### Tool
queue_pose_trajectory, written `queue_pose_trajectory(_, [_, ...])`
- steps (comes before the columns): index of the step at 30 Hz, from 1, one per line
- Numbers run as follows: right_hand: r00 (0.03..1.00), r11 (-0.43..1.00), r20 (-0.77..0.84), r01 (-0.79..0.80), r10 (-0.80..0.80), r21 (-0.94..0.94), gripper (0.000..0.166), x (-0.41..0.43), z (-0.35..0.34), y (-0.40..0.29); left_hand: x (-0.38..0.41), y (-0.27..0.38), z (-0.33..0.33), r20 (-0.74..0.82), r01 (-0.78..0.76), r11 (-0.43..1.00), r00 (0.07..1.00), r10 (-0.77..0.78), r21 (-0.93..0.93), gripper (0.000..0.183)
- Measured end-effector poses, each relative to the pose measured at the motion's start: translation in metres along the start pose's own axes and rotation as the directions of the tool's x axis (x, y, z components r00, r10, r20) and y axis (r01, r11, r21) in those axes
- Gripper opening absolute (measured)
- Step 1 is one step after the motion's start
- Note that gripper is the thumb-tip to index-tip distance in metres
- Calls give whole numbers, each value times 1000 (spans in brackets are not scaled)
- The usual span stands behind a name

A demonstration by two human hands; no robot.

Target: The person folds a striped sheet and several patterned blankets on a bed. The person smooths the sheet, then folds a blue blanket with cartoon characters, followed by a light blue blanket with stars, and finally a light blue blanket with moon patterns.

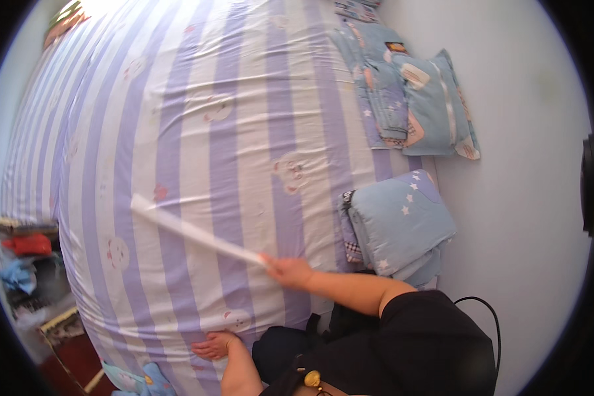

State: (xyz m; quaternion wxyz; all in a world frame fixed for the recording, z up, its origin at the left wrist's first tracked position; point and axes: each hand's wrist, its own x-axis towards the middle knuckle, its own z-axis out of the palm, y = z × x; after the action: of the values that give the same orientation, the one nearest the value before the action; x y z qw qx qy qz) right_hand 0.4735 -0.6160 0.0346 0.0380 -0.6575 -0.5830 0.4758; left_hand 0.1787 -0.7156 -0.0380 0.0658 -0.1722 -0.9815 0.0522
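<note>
A long, pale, flat stick-like tool (193, 230) is gripped at one end by my right hand (289, 272); its far end reaches left over the bed. Beneath it spreads a purple-and-white striped bedsheet (227, 163) with animal-face prints and small creases. My left hand (215, 345) lies palm down on the sheet near the bottom, holding nothing. The tool is slightly blurred, and I cannot tell whether its whole length touches the sheet.
A folded blue quilt (401, 222) lies by the wall (515, 148) at right, with a blue pillow (435, 104) and folded bedding beyond it. At lower left, past the bed's edge, stand shelves with a red item (29, 244) and blue cloth (17, 274). A blue plush-like item (156, 378) is at the bottom.
</note>
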Motion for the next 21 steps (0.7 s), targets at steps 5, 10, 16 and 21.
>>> queue_pose_trajectory(5, [884,844,-464,295,-63,448,60,-16,-101,28,39,64,-56,105,90,978,992,-71,-190,45])
queue_pose_trajectory(10, [51,411,-486,460,873,787,53,-56,-287,209,-44,289,-130,-295,-589,203,637,712,-782,44])
queue_pose_trajectory(16, [287,19,-474,840,833,542,58,-64,-408,250,-227,492,-141,-79,-862,374,423,903,-343,62])
queue_pose_trajectory(21, [150,230,-800,913,581,338,52,-87,-540,185,-250,495,-109,-206,-890,422,451,868,-171,63])
